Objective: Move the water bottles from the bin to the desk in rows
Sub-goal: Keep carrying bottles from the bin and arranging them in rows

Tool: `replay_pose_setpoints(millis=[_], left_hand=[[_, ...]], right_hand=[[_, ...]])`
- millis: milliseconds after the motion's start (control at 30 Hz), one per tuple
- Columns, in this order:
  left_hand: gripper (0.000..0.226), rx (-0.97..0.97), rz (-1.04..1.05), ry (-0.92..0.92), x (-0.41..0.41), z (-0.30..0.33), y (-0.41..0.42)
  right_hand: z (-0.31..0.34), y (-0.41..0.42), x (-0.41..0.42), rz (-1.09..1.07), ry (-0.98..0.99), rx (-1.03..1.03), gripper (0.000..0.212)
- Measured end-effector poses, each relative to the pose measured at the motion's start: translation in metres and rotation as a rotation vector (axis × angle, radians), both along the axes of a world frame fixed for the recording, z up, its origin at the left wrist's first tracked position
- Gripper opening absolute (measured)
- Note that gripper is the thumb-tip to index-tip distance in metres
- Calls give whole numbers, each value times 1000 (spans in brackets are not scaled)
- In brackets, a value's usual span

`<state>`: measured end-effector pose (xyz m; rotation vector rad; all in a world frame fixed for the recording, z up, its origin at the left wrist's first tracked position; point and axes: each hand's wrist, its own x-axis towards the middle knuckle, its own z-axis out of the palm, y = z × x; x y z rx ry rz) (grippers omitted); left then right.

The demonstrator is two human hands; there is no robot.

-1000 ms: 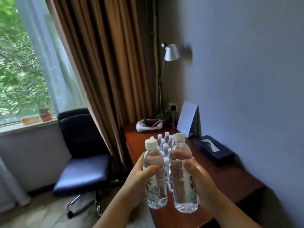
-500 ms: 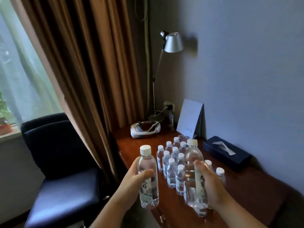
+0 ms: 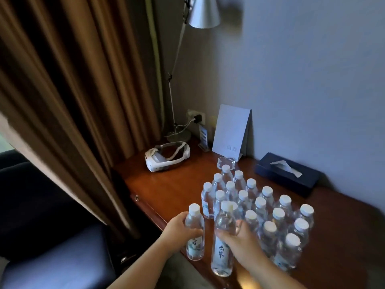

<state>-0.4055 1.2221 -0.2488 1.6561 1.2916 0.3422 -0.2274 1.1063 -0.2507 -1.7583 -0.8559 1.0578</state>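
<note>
- While each hand carries one clear plastic water bottle with a white cap, both bottles hang over the near left edge of the reddish-brown wooden desk [image 3: 166, 184], not yet set down.
- The left hand [image 3: 177, 230] has its fingers curled tight around the left bottle [image 3: 195, 234], which is upright, just off the desk's near edge.
- The right hand [image 3: 239, 238] clamps its fingers around the right bottle [image 3: 224, 238], a little tilted, its base lower and closer to the camera.
- About eighteen standing bottles [image 3: 260, 207] already fill slanting rows across the middle of the desk; the bin is not in view.
- To place these well, I judge each bottle should come down level at the open near-left end of the rows, just beside its neighbour without bumping it, since a knock could topple several.
- Straightening the right bottle before its base touches would help it stand, and each grip should loosen only once the base sits flat.
- A white headset [image 3: 166, 157] lies toward the far left corner and a dark blue tissue box [image 3: 287, 174] sits along the wall edge, both apart from the rows.
</note>
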Motion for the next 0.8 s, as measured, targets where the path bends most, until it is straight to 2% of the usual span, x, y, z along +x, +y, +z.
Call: replay_pose_setpoints(millis=[133,300,500,667,733,800], left_hand=[[56,-13,-93,116,9,-21,54],[74,-98,-153,87,19,-47,100],[64,-233,-244,36,11,-81,126],[77,-283,-300,-47,11,-109,143],[78,-292,-344,-17,5,-118,153],[69,-269,-423,54,2,-123,160]], right_hand=[[-36,35,-10,-36,40,-12,63],[-59,60,-22,-199,-65,-48,54],[-88,70,-45,-302,-76,-45,64],[-94,88,-57,-435,-155,-57,60],[-93,96,-61,-513,-95,-45,55],[-94,100,-64,-589,-64,-61,53]])
